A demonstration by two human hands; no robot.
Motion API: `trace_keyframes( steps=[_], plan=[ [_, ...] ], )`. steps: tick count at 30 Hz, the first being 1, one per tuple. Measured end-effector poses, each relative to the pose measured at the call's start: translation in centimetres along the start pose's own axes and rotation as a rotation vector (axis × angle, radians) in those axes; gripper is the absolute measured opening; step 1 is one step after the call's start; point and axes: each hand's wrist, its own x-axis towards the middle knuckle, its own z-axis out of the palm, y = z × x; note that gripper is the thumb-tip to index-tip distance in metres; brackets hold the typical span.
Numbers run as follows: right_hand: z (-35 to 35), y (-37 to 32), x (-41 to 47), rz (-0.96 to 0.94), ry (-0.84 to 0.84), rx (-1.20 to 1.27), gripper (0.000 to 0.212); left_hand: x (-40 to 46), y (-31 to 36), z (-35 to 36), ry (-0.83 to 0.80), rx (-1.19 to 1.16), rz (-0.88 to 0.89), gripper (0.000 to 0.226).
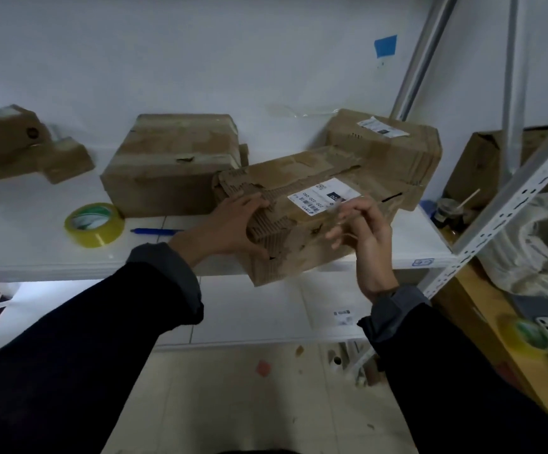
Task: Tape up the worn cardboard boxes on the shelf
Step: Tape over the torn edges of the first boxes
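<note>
The left hand point(233, 224) grips the torn box point(302, 217) end, its length running up-right, while right fingers point(351, 214) pinch tape point(334, 211) atop it.

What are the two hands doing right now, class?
Left hand: fingers curled round the torn corner of the worn box, gripping it.
Right hand: apparently pinching a clear tape strip.
</note>
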Motion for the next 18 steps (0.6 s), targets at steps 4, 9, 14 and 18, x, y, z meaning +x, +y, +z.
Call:
trace_keyframes(
  steps=[4, 9, 14, 18],
  plan=[
    [1.5, 3.4, -2.1, 0.156, -0.074, 0.053, 0.016, -1.1, -0.5, 1.5, 0.182, -0.12, 0.008, 0.111],
    [3.6, 6.3, -3.7, 0.291, -0.228, 0.0, 0.015, -3.5, -0.1, 5.4, 0.508, -0.393, -0.055, 0.094],
    [3.8, 7.8, -4.4, 0.267, -0.181, -0.024, 0.003, -4.7, 0.3, 5.0, 0.427, -0.418, -0.038, 0.075],
    [4.5, 8.9, -5.1, 0.328, -0.088, 0.025, 0.008, -5.5, 0.1, 4.3, 0.333, -0.402, -0.023, 0.075]
  ],
)
